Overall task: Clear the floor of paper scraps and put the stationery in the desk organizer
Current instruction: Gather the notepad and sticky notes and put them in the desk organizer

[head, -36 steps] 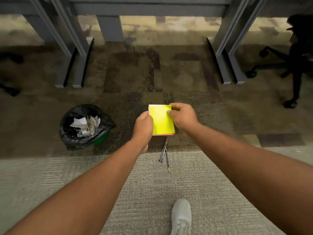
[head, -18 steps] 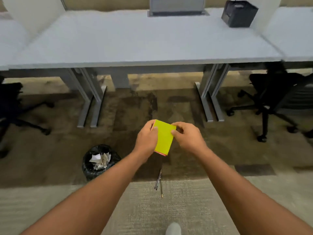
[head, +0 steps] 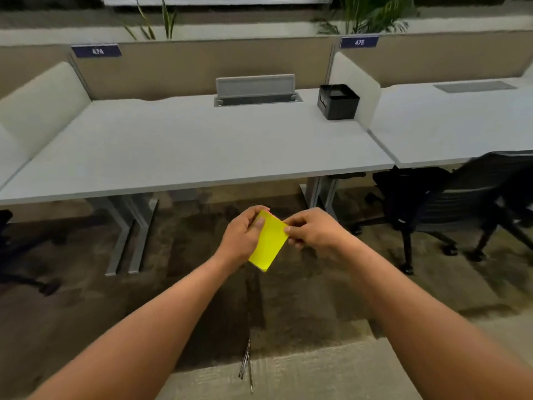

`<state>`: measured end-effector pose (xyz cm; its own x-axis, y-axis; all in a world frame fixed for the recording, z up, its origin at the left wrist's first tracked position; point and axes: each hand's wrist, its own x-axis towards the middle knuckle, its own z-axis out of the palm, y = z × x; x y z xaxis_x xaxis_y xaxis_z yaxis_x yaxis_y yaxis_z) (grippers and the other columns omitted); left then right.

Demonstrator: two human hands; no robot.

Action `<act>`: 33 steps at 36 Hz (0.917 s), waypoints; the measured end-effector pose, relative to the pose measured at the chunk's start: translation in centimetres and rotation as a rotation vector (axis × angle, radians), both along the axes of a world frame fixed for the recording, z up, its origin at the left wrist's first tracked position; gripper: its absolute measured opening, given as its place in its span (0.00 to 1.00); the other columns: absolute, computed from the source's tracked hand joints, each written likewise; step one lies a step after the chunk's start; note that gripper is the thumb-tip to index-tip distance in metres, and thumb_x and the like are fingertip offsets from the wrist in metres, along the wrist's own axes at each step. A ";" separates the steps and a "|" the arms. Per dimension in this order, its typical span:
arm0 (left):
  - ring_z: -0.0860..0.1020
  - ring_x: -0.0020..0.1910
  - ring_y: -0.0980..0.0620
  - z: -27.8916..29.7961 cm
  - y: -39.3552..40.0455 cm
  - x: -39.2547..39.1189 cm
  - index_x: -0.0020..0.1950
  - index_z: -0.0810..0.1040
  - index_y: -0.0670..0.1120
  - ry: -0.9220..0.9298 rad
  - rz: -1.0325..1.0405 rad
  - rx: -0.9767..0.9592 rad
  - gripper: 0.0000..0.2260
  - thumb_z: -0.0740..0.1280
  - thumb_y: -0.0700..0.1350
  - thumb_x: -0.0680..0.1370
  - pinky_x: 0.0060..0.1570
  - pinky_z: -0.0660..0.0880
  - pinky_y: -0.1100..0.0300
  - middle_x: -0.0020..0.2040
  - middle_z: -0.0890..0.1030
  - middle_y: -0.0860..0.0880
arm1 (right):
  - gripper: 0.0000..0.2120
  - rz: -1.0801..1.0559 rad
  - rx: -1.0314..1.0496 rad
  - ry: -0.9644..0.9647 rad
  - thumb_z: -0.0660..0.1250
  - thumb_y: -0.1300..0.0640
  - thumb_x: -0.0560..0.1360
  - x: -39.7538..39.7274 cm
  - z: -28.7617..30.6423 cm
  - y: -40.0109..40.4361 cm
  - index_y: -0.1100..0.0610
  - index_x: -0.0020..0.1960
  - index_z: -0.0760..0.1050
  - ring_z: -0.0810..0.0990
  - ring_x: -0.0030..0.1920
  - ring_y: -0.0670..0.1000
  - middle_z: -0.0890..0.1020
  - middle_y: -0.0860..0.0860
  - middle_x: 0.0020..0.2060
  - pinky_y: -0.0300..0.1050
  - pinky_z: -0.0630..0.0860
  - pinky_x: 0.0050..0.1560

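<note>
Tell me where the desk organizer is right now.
In the head view, the black desk organizer stands at the desk's far right corner, against the white side divider, right of the grey cable tray.

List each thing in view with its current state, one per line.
Yellow sticky-note pad: off the floor, tilted, held by both hands.
Left hand: grips the pad's left edge.
Right hand: pinches the pad's right corner.
Pens: lying together on the floor.
Black desk organizer: upright on the desk's far right corner; contents not visible.
Office chair: standing at the neighbouring desk.
</note>
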<state>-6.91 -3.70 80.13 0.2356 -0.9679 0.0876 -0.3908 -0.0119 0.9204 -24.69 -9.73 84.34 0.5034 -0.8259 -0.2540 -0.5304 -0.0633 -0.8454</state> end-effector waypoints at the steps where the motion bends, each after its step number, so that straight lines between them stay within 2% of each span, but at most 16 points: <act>1: 0.75 0.40 0.63 0.5 -0.6 -0.1 0.61 0.78 0.50 -0.005 -0.016 -0.006 0.10 0.62 0.42 0.82 0.39 0.69 0.69 0.48 0.81 0.53 | 0.06 -0.009 0.032 -0.030 0.67 0.61 0.78 -0.3 0.5 -0.5 0.55 0.50 0.83 0.81 0.36 0.48 0.83 0.55 0.36 0.44 0.80 0.43; 4: 0.75 0.39 0.64 1.9 -2.5 -0.5 0.60 0.79 0.50 -0.008 -0.070 -0.031 0.09 0.62 0.41 0.82 0.41 0.70 0.64 0.47 0.81 0.54 | 0.06 -0.035 0.120 -0.096 0.66 0.63 0.78 -1.2 2.0 -1.9 0.58 0.52 0.82 0.80 0.36 0.46 0.82 0.54 0.36 0.39 0.80 0.40; 6: 0.76 0.42 0.61 2.8 -3.8 -0.7 0.59 0.79 0.50 -0.007 -0.095 -0.030 0.09 0.63 0.42 0.82 0.43 0.71 0.61 0.48 0.82 0.53 | 0.08 -0.043 0.161 -0.112 0.66 0.63 0.79 -1.7 2.8 -2.8 0.60 0.55 0.82 0.80 0.36 0.46 0.82 0.55 0.38 0.39 0.79 0.39; 11: 0.80 0.49 0.51 4.7 -7.2 -0.9 0.55 0.80 0.59 0.024 -0.167 0.013 0.09 0.64 0.52 0.77 0.49 0.75 0.51 0.52 0.83 0.50 | 0.09 -0.035 0.127 -0.091 0.66 0.59 0.79 -2.6 4.0 -5.3 0.58 0.56 0.82 0.79 0.38 0.48 0.83 0.54 0.40 0.40 0.77 0.39; 16: 0.78 0.48 0.49 6.0 -11.7 -1.2 0.56 0.78 0.56 0.072 -0.170 0.026 0.05 0.66 0.49 0.81 0.45 0.74 0.57 0.50 0.81 0.49 | 0.08 -0.122 0.072 -0.111 0.67 0.62 0.78 -2.8 4.5 -9.6 0.61 0.54 0.82 0.77 0.36 0.47 0.81 0.54 0.36 0.37 0.75 0.35; 19: 0.79 0.46 0.52 6.6 -15.2 -0.8 0.58 0.79 0.51 0.093 -0.112 0.049 0.11 0.67 0.54 0.79 0.38 0.73 0.63 0.49 0.81 0.48 | 0.09 -0.202 0.051 -0.181 0.67 0.64 0.78 -3.0 4.9 -13.1 0.64 0.56 0.81 0.78 0.35 0.47 0.81 0.56 0.37 0.38 0.78 0.38; 22: 0.81 0.40 0.51 7.1 -19.1 0.1 0.54 0.81 0.45 0.134 -0.100 0.075 0.15 0.67 0.56 0.78 0.32 0.76 0.61 0.45 0.82 0.47 | 0.09 -0.282 0.003 -0.246 0.66 0.65 0.78 -3.2 5.7 -16.9 0.66 0.57 0.80 0.77 0.35 0.46 0.80 0.57 0.39 0.36 0.78 0.36; 25: 0.80 0.35 0.51 7.7 -23.5 0.9 0.50 0.81 0.43 0.161 -0.080 0.043 0.13 0.68 0.52 0.78 0.33 0.76 0.60 0.43 0.82 0.45 | 0.10 -0.345 -0.027 -0.271 0.67 0.64 0.78 -3.3 6.4 -21.2 0.65 0.58 0.80 0.79 0.38 0.49 0.82 0.59 0.41 0.40 0.81 0.41; 28: 0.80 0.36 0.51 8.9 -28.1 1.2 0.50 0.82 0.44 0.152 -0.102 0.008 0.10 0.69 0.50 0.79 0.36 0.77 0.60 0.42 0.83 0.45 | 0.10 -0.376 -0.061 -0.277 0.67 0.62 0.78 -3.2 7.1 -25.6 0.63 0.57 0.81 0.80 0.39 0.50 0.84 0.58 0.41 0.45 0.82 0.47; 33: 0.82 0.39 0.51 10.1 -35.1 1.8 0.52 0.82 0.46 0.126 -0.166 -0.010 0.07 0.68 0.48 0.79 0.38 0.79 0.62 0.44 0.84 0.46 | 0.10 -0.368 -0.060 -0.292 0.67 0.62 0.78 -3.2 8.5 -32.3 0.63 0.57 0.81 0.80 0.38 0.50 0.83 0.59 0.41 0.44 0.83 0.45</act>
<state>-5.14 -38.77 90.23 0.0827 -0.9936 0.0771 -0.2687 0.0522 0.9618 -27.93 -42.00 92.81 0.2178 -0.9716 -0.0921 -0.2672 0.0314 -0.9631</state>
